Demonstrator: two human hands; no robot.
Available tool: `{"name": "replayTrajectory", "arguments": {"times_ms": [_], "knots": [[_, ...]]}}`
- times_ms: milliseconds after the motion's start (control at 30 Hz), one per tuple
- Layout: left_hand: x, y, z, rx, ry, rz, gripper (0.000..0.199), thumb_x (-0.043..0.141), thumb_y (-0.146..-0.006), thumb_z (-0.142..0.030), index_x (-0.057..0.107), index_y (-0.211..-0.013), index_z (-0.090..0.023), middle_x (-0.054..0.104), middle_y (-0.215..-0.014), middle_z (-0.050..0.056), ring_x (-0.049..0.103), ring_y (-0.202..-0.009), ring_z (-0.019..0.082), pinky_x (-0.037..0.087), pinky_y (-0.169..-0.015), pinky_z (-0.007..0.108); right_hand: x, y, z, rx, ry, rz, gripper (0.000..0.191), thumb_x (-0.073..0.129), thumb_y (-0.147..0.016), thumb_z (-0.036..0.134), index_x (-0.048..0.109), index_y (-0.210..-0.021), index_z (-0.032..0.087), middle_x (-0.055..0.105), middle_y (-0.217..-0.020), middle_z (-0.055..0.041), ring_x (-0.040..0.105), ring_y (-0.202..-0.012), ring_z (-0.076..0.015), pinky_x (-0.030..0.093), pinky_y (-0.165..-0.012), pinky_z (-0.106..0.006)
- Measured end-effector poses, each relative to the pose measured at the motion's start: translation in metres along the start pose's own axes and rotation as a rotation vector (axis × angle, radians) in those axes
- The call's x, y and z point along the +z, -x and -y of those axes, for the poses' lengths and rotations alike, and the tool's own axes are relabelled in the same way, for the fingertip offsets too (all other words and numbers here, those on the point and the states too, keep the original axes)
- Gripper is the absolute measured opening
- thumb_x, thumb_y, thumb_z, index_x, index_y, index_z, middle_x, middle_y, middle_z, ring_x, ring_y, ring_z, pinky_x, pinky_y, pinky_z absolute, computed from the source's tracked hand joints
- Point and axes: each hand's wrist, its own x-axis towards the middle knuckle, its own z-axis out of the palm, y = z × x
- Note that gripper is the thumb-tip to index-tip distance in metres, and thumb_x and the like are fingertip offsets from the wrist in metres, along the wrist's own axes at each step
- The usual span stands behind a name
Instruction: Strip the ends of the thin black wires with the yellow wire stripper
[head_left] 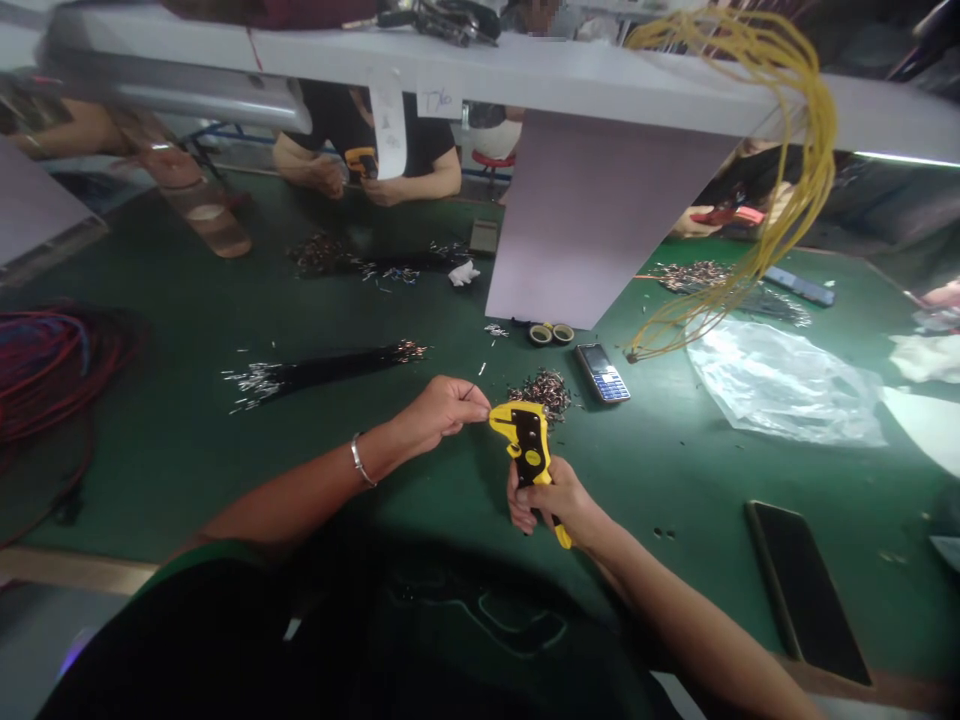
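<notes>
My right hand (551, 497) is wrapped round the handle of a yellow and black wire stripper (529, 440), its jaws turned up and to the left. Pinched in the fingers of my left hand (442, 412) is a thin dark wire (470, 390), held right at the stripper's jaws. Whether the jaws are closed on the wire I cannot tell. Just behind the tool lies a pile of short wire offcuts (551, 392) with coppery ends. A bundle of black wires (330, 370) with bare, silvery ends at the left rests on the table beyond my left forearm.
A keypad phone (602, 375) and tape rolls (551, 333) lie beyond the offcuts. A smartphone (808, 590) sits at the right front, a clear plastic bag (784, 385) behind it. Yellow wires (814, 130) hang from the shelf (585, 75). Red coils (52, 370) lie left. Co-workers sit opposite.
</notes>
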Motion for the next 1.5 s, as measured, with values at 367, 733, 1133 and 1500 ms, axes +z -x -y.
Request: {"name": "replayTrajectory", "arguments": {"times_ms": [367,733,1133,1500], "knots": [[0.0,-0.003,0.004,0.017,-0.063,-0.009,0.005,0.066,-0.061,-0.017,0.063,-0.063,-0.013,0.05,-0.052,-0.003,0.028,-0.039,0.002,0.011,-0.041,0.024,-0.004,-0.003,-0.002,0.02,-0.074,0.003,0.013,0.064,-0.06,0.006,0.058,-0.068,0.013,0.053,-0.046,0.0038,0.045,-0.035,-0.0093,0.041,-0.035,-0.024],[-0.003,-0.007,0.009,0.171,-0.22,-0.027,0.01,0.065,-0.06,-0.022,0.063,-0.061,-0.013,0.052,-0.052,-0.004,0.035,-0.047,0.004,0.024,-0.046,0.021,-0.005,-0.004,0.001,0.04,-0.13,0.045,0.014,0.064,-0.061,0.005,0.058,-0.071,0.013,0.055,-0.048,0.0028,0.046,-0.036,-0.0097,0.042,-0.034,-0.024],[-0.001,-0.004,0.01,0.244,-0.275,-0.077,0.008,0.064,-0.063,-0.021,0.063,-0.061,-0.013,0.046,-0.048,-0.006,0.033,-0.046,0.005,0.024,-0.047,0.022,-0.001,0.003,0.015,0.066,-0.188,0.107,0.014,0.062,-0.065,0.008,0.058,-0.078,0.013,0.056,-0.054,0.0017,0.047,-0.039,-0.0106,0.041,-0.036,-0.024],[-0.001,-0.005,0.016,0.239,-0.237,-0.108,0.012,0.065,-0.063,-0.025,0.063,-0.061,-0.013,0.041,-0.045,-0.007,0.03,-0.043,0.005,0.021,-0.043,0.021,0.008,0.009,0.026,0.08,-0.249,0.1,0.016,0.054,-0.065,0.009,0.059,-0.08,0.013,0.054,-0.054,0.0007,0.045,-0.041,-0.0113,0.039,-0.038,-0.025]]}}
